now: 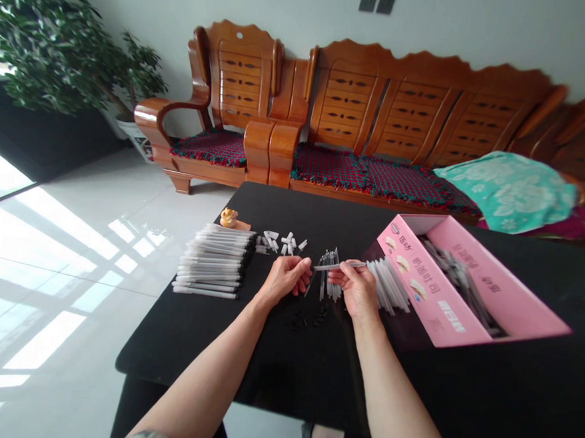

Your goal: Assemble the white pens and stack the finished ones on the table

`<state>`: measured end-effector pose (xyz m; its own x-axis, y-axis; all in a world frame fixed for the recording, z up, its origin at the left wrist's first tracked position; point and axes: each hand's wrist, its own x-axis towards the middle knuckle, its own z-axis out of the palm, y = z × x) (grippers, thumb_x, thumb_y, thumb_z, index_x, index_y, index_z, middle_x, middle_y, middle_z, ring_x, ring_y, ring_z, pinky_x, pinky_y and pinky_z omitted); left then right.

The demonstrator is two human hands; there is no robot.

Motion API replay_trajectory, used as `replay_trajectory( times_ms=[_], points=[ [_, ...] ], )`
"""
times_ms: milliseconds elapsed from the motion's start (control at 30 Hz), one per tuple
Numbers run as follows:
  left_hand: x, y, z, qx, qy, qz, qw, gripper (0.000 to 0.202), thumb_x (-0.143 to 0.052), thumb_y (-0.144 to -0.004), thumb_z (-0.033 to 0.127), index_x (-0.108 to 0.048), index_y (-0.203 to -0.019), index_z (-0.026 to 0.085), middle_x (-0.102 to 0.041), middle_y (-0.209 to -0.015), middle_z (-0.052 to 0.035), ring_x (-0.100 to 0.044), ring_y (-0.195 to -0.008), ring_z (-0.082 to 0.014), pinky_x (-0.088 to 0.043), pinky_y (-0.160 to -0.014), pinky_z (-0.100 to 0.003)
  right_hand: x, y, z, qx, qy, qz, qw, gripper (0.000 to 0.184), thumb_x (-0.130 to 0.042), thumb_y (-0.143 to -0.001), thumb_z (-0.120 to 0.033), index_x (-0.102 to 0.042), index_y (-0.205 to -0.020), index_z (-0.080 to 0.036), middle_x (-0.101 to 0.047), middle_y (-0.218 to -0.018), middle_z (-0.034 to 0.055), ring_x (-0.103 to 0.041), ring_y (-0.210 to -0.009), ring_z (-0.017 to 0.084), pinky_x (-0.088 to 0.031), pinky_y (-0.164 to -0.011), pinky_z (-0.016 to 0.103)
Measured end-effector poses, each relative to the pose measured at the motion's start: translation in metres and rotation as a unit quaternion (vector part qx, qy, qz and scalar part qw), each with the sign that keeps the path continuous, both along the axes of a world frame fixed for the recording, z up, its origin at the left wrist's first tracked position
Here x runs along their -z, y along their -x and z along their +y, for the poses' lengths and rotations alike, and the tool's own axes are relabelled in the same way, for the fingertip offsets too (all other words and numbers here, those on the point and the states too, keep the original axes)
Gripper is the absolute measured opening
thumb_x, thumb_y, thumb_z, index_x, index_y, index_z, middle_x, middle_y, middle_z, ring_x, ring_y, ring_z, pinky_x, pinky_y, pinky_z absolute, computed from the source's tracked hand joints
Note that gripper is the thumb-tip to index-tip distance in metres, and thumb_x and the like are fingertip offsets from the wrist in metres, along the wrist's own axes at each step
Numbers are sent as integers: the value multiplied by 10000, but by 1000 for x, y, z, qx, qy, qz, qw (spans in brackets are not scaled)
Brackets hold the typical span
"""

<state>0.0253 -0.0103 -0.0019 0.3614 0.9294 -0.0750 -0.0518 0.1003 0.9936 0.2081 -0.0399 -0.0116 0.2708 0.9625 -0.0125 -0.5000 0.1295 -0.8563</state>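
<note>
My right hand (358,287) pinches a clear whitish pen barrel (339,266), held nearly level and pointing left. Close to that barrel's left end is my left hand (287,275), its fingers closed; what they grip is too small to make out. A thin dark stick shows just beside its fingertips. Between and behind the hands lies a bunch of slim ink refills (331,255). White pen caps (288,244) are scattered beyond my left hand. Small black pen parts (310,318) lie nearer me. To the right of my right hand are loose white barrels (390,286).
A stack of pens (214,263) with dark ends covers the black table's (188,345) left side, a small figurine (229,218) behind it. On the right stands an open pink box (428,288) holding more pen pieces. A wooden sofa (350,109) runs behind the table.
</note>
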Motion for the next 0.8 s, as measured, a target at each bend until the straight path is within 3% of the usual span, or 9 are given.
replay_trajectory(
  times_ms=[167,333,500,633,800],
  points=[
    [5,-1,2,6,-10,-13,1000,373,-717,-748,464,-593,-726,113,-598,-560,-9,-551,-416,-85,-424,-364,-158,-2,1,-1,-4,2,-7,1000,293,-832,-668,-252,-590,-818,-183,-737,-660,22,-725,-564,196,-610,-509,264],
    [1,0,2,-16,-5,-63,998,467,-813,-651,412,-611,-957,122,-642,-683,-8,-617,-513,-111,-506,-443,-194,-1,1,-1,-4,2,-3,1000,297,-833,-665,-244,-588,-823,-183,-737,-660,22,-727,-567,199,-608,-506,260],
    [2,0,1,4,10,12,1000,501,-575,-826,586,-624,-727,98,-603,-575,-37,-559,-409,-99,-384,-322,-166,2,-1,0,-2,1,-7,1000,297,-828,-674,-251,-589,-835,-182,-740,-666,27,-728,-570,200,-607,-508,263],
    [6,0,3,17,0,2,1000,409,-693,-762,502,-609,-715,105,-596,-552,-14,-546,-407,-84,-411,-354,-162,1,0,0,-2,3,-7,1000,304,-830,-670,-255,-587,-837,-179,-741,-662,32,-725,-565,200,-606,-508,265],
    [1,0,3,-15,4,-54,998,481,-809,-652,438,-616,-951,115,-631,-639,2,-597,-480,-101,-489,-425,-186,-1,1,0,-2,5,-5,1000,311,-838,-657,-250,-585,-824,-181,-739,-657,26,-725,-562,199,-606,-506,263]
  ],
)
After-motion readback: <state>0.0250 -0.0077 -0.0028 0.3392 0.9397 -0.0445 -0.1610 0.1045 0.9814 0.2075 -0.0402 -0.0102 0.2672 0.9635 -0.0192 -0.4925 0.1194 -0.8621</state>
